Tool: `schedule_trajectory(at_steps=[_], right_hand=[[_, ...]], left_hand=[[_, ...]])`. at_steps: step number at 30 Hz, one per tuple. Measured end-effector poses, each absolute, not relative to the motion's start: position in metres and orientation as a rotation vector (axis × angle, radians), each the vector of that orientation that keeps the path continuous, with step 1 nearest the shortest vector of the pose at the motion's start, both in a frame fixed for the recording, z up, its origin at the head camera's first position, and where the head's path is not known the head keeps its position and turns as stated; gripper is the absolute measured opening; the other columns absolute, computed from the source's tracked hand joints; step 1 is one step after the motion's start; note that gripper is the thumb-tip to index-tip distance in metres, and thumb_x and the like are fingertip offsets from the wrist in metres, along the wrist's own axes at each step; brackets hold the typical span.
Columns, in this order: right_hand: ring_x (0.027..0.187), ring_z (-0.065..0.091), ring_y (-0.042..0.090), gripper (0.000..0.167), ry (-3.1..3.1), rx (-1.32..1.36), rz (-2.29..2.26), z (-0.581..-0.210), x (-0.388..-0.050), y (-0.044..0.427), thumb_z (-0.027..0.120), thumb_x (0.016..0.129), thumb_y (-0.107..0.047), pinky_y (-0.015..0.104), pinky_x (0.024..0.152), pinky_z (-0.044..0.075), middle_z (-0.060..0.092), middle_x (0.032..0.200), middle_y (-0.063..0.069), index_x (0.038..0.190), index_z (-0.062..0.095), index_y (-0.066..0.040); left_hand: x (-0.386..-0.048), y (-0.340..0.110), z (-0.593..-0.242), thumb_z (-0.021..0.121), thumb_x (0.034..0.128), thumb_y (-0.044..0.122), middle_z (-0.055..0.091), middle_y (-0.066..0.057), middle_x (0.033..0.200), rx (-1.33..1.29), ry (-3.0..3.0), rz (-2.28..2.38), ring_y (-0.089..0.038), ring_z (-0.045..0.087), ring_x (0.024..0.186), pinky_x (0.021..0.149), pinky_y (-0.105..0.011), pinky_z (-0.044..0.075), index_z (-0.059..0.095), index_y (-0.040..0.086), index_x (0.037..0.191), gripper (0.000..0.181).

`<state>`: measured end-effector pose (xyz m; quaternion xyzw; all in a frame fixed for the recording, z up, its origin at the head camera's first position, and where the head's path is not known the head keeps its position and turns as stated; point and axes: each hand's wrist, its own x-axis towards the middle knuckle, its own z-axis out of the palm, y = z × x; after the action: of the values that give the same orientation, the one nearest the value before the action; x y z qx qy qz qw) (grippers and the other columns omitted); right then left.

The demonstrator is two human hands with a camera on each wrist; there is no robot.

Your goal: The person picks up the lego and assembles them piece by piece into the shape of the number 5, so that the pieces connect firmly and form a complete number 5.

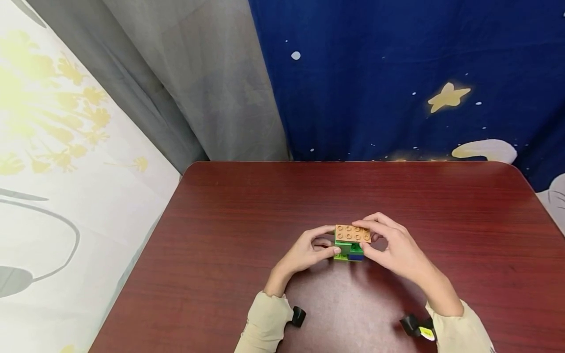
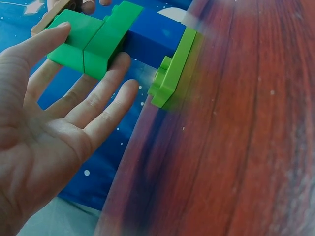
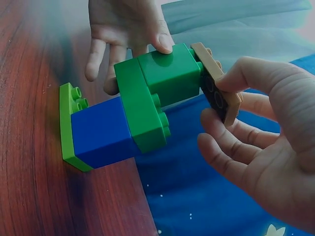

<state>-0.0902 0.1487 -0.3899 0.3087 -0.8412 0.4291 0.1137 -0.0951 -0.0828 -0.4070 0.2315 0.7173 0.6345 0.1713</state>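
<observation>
A stack of toy building bricks stands on the table between both hands. Its base is a lime-green plate (image 3: 67, 132), under a blue brick (image 3: 101, 133). Above that come a long green brick (image 3: 138, 105) and a shorter green brick (image 3: 170, 76). At the top is a tan eight-stud plate (image 1: 346, 233), overhanging to the right; some green studs show beneath it, and I cannot tell if it is fully seated. My left hand (image 1: 304, 251) pinches the green bricks from the left, thumb in front. My right hand (image 1: 399, 247) pinches the tan plate's overhanging end.
The dark red wooden table (image 1: 247, 206) extends around the stack. Behind it hang a grey curtain (image 1: 225, 88) and a blue curtain with stars (image 1: 375, 88). A black wrist strap (image 1: 298, 316) shows at the left sleeve, another strap (image 1: 411, 324) at the right.
</observation>
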Motion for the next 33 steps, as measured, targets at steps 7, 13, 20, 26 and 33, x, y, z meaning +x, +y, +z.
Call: schedule_trajectory(at_steps=[7,13,20,26,33], right_hand=[[0.075,0.053,0.006,0.043,-2.463,0.890,1.272,-0.391,-0.088,0.150,0.073,0.071,0.001,0.019,0.055,0.046,0.056,0.102,-0.005,0.112,0.067,-0.010],[0.075,0.052,0.005,0.044,-2.460,0.815,1.222,-0.389,-0.078,0.161,0.074,0.069,0.002,0.019,0.054,0.045,0.057,0.101,-0.005,0.111,0.068,-0.011],[0.073,0.052,0.005,0.043,-2.467,0.747,1.183,-0.387,-0.071,0.172,0.074,0.069,0.003,0.016,0.052,0.042,0.056,0.101,-0.004,0.109,0.068,-0.011],[0.072,0.052,0.004,0.044,-2.454,0.790,1.184,-0.390,-0.072,0.174,0.073,0.069,0.003,0.017,0.053,0.044,0.056,0.101,-0.004,0.111,0.068,-0.010],[0.073,0.051,0.003,0.043,-2.448,0.823,1.179,-0.392,-0.074,0.172,0.073,0.069,0.001,0.017,0.054,0.046,0.056,0.101,-0.004,0.111,0.068,-0.008]], left_hand=[[-0.095,-0.082,-0.405,0.063,0.0858,-0.001,0.055,-0.024,0.118,0.667,2.055,1.759,-0.029,0.061,0.095,0.077,-0.030,0.051,0.047,-0.006,0.131,0.048],[-0.102,-0.071,-0.412,0.058,0.0911,0.006,0.057,-0.024,0.116,0.716,2.004,1.728,-0.014,0.063,0.092,0.078,-0.038,0.051,0.048,-0.003,0.131,0.043],[-0.106,-0.057,-0.407,0.052,0.0943,0.004,0.055,-0.030,0.114,0.708,1.896,1.751,-0.011,0.062,0.090,0.078,-0.049,0.049,0.046,-0.009,0.130,0.039],[-0.107,-0.053,-0.408,0.046,0.0974,0.004,0.055,-0.029,0.116,0.717,1.882,1.784,-0.008,0.061,0.090,0.079,-0.052,0.048,0.047,-0.011,0.128,0.034],[-0.106,-0.054,-0.409,0.047,0.0972,0.007,0.058,-0.027,0.112,0.674,1.896,1.797,-0.007,0.062,0.088,0.077,-0.053,0.048,0.050,-0.008,0.127,0.034]])
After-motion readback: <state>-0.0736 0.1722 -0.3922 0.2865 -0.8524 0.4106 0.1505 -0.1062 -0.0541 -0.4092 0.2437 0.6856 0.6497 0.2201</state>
